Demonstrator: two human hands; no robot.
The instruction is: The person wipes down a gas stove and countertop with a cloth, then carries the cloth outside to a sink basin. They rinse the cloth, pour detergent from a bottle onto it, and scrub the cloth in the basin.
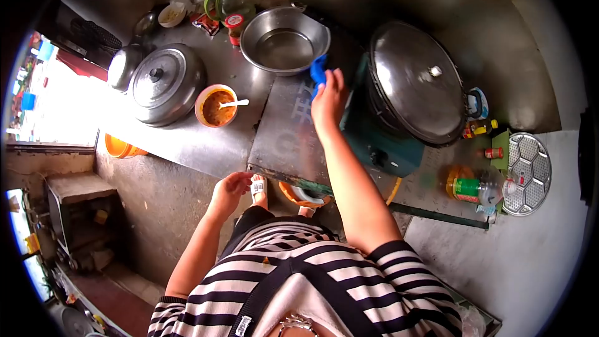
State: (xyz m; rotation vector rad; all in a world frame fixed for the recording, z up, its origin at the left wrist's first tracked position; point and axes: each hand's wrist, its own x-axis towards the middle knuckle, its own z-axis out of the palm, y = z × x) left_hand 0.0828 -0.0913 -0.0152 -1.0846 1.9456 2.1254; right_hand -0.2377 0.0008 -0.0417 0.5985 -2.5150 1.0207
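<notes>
My right hand (331, 101) grips a bunched blue cloth (318, 73), just below the rim of a wide metal basin (284, 39). In the basin a little clear liquid seems to stand. Under this hand runs the metal countertop (284, 128). My left hand (228, 195) hangs in front of the counter's edge, its fingers loosely bent and apart, with nothing visible in them. Above it on the counter stands a bowl of reddish-brown sauce (212, 112) with a white spoon (234, 104) in it.
A lidded pot (165, 84) stands left of the bowl. To the right, a large lidded wok (417, 81) sits on a green stove (390, 150). A red-lidded jar (234, 27) and green-handled jug (231, 0) are at the back. Bottles (468, 188) lie at the right.
</notes>
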